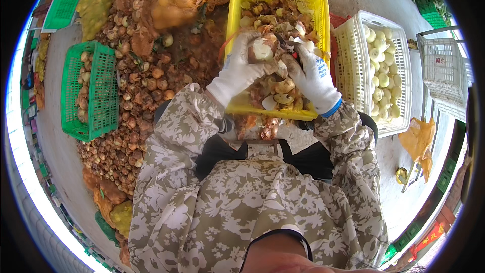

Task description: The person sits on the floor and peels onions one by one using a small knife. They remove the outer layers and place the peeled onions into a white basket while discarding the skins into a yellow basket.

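My left hand point(242, 66), in a white work glove, grips a partly peeled onion point(262, 50) whose pale flesh shows on the side facing me. Opposite it, my right hand point(308, 72), gloved as well, holds a small knife point(282, 40) with a dark blade and a bit of red by the fingers. The blade is close to the onion; whether they touch I cannot tell. Both hands are above a yellow plastic crate point(234, 11). Inside the crate lie onion skins point(282, 87) and trimmed pieces, brown and white.
A white crate point(405, 57) of peeled onions point(382, 76) stands to the right. On the left, a large heap of unpeeled onions point(130, 98) surrounds a green crate point(91, 132). Orange mesh sacks point(182, 3) lie at the upper left. Stacked grey crates point(441, 68) stand far right.
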